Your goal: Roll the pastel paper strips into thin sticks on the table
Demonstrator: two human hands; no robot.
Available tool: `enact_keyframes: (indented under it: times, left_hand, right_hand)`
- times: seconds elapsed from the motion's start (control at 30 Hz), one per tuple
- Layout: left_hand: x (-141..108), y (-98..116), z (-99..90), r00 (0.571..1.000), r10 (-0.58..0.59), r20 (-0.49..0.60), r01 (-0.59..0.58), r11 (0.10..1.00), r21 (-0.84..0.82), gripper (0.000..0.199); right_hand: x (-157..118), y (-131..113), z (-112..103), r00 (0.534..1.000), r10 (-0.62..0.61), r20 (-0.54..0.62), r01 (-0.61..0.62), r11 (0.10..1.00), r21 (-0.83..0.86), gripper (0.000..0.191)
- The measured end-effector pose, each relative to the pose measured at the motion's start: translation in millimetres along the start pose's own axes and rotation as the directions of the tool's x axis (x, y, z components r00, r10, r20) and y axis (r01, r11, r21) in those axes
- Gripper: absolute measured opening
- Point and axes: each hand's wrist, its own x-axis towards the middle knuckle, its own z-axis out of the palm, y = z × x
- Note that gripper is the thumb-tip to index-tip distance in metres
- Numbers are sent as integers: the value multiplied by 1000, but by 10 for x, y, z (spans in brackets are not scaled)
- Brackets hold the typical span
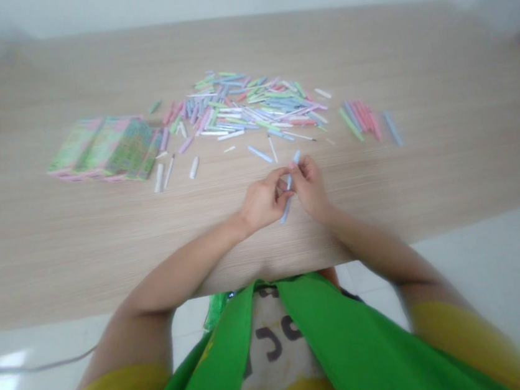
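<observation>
Left hand (261, 202) and right hand (310, 186) are pinching one blue paper stick (288, 187) together — apron lettering (271, 337) too partial to read.

On the table (448, 161), the stick pile (250, 109) lies between paper stack (104, 149) and small row (366, 119).
</observation>
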Motion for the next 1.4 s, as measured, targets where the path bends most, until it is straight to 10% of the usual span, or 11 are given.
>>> enact_keyframes:
  times: [0.37,0.7,1.4]
  left_hand:
    - [46,-216,23,985,47,-165,-73,986,-153,47]
    - [16,-244,-38,944,166,-284,-96,964,247,39]
    - [65,-513,72,905,126,-407,46,921,387,40]
  right_hand:
    - [21,-6,-29,984,-49,169,36,996,83,41]
    - [58,-86,-73,966,-74,249,69,997,31,36]
    - [56,-92,-64,970,34,240,-13,996,-90,28]
